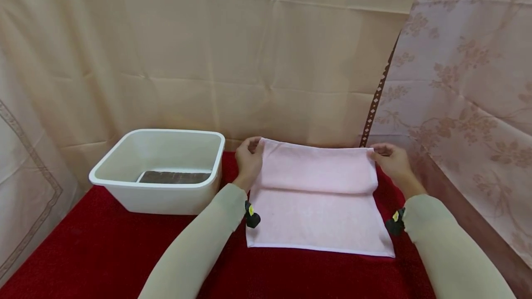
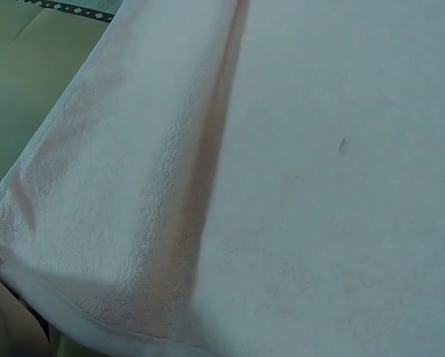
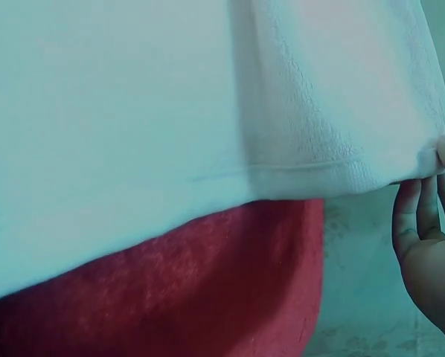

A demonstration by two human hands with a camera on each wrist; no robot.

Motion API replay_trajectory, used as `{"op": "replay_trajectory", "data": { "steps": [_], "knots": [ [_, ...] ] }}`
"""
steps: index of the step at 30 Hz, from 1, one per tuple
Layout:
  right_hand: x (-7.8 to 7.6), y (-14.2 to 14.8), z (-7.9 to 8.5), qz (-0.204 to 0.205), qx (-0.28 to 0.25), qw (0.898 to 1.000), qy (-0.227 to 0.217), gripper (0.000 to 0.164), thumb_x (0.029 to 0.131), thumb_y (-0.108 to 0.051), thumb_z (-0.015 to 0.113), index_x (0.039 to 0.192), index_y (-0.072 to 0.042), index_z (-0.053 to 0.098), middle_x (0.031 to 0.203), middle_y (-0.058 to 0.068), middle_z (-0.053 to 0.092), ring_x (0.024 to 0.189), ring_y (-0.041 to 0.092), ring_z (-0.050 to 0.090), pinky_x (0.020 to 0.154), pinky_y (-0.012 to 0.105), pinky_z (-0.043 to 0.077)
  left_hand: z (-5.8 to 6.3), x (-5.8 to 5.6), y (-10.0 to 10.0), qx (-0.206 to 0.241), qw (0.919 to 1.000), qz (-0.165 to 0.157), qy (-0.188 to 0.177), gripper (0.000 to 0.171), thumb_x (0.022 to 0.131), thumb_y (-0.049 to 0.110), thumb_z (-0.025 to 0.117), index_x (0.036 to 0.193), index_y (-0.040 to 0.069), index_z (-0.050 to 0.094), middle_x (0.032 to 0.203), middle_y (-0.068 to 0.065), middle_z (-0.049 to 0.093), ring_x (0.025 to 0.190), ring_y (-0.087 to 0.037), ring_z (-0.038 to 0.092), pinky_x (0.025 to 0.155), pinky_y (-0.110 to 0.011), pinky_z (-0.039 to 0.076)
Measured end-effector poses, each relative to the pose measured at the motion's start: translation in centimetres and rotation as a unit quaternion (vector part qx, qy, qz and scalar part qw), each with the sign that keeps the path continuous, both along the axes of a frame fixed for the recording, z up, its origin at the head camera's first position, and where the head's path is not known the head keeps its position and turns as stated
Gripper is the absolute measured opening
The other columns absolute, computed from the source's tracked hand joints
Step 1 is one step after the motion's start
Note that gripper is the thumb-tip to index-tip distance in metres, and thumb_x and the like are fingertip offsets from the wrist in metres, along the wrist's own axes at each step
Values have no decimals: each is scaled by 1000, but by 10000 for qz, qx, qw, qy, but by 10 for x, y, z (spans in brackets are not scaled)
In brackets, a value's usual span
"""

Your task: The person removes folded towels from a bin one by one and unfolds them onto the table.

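Note:
A pale pink towel (image 1: 320,220) with a white hem lies on the red cloth, its far part lifted and bent at a crease across the middle. My left hand (image 1: 249,158) pinches the far left corner in the head view. At the far right corner, my right hand (image 1: 392,163) pinches the hem between thumb and fingers. The right wrist view shows that hand (image 3: 434,253) at the towel's corner (image 3: 341,111). Only a sliver of the left hand (image 2: 7,320) appears in the left wrist view, beside the towel (image 2: 319,208).
A white plastic basin (image 1: 166,197) stands left of the towel, with a dark brown patch (image 1: 174,177) visible at its bottom. Red cloth (image 1: 104,253) covers the table. Behind hangs a beige curtain (image 1: 199,50), and a floral curtain (image 1: 469,82) hangs on the right.

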State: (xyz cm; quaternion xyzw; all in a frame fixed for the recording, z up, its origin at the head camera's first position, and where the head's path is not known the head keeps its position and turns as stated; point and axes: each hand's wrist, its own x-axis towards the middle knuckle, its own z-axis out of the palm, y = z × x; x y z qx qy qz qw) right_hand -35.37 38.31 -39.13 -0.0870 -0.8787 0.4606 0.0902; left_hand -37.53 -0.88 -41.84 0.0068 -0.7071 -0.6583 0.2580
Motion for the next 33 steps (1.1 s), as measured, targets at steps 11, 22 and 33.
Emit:
{"op": "replay_trajectory", "data": {
  "steps": [11, 22, 33],
  "knots": [
    [-10, -8, 7, -152, -141, 9998, 83, 45, 100, -31, 68, 135, -4, 62, 128, 19, 62, 97, 17, 62, 75, 19, 56, 2, -2, -1, -4, 9999, -6, -142, 17, 98, 13, 70, 112, 4, 73, 105, -12, 72, 93, -27, 63, 84, -36, 54],
    [-18, -14, 1, -243, -275, 9993, -121, 39, 103, -23, 63, 137, -4, 61, 131, 22, 60, 104, 27, 63, 79, 21, 57, -6, -7, 3, -79, 9983, 174, -551, 15, 97, 9, 69, 110, 2, 74, 103, -15, 72, 97, -29, 65, 87, -40, 55],
    [-34, -13, -16, -54, -194, 9997, -167, 34, 103, -15, 60, 133, 1, 60, 117, 16, 61, 93, 18, 61, 78, 23, 55, -23, -19, 7, -288, 9945, 346, -942, 13, 97, 6, 68, 107, 2, 75, 98, -15, 72, 94, -29, 66, 82, -40, 55]
  ]
}}
